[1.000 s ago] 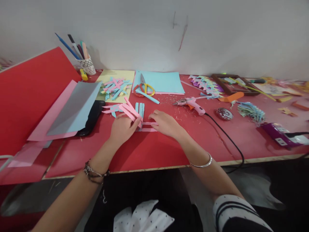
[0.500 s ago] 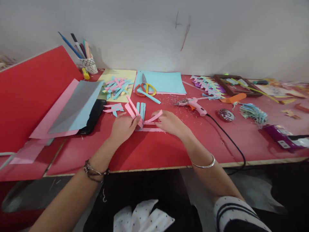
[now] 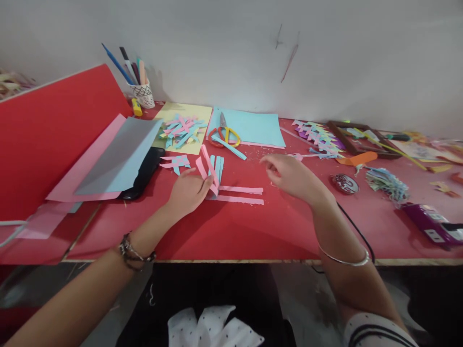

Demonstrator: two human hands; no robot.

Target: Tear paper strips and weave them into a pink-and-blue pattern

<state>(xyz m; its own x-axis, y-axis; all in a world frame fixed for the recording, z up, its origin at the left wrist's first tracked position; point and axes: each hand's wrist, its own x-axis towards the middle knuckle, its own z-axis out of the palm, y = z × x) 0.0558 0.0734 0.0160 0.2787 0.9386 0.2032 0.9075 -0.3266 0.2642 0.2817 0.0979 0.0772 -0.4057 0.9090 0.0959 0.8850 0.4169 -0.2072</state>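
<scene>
My left hand (image 3: 190, 190) is closed on crossed pink and blue paper strips (image 3: 204, 168), pressing them low over the red table. Some pink strips fold upward past the thumb, while two pink strips (image 3: 242, 190) lie flat to the right. Blue strips (image 3: 217, 166) stick out at the far side. My right hand (image 3: 294, 178) is off the paper, with loosely curved fingers apart and nothing visible in them. It covers most of a pink glue gun, of which a small part (image 3: 297, 156) shows behind the knuckles; contact between them cannot be told.
Scissors (image 3: 223, 131) and a blue strip lie on blue paper (image 3: 256, 126). Left of them is a pile of cut strips (image 3: 183, 129). A pen cup (image 3: 143, 94) stands by the wall. A round tin (image 3: 345, 183) and purple extension socket (image 3: 434, 224) are at right.
My right hand has let go of the pink strip and moved right, over the glue gun. That strip now lies flat. My left hand keeps its hold; the view has shifted slightly.
</scene>
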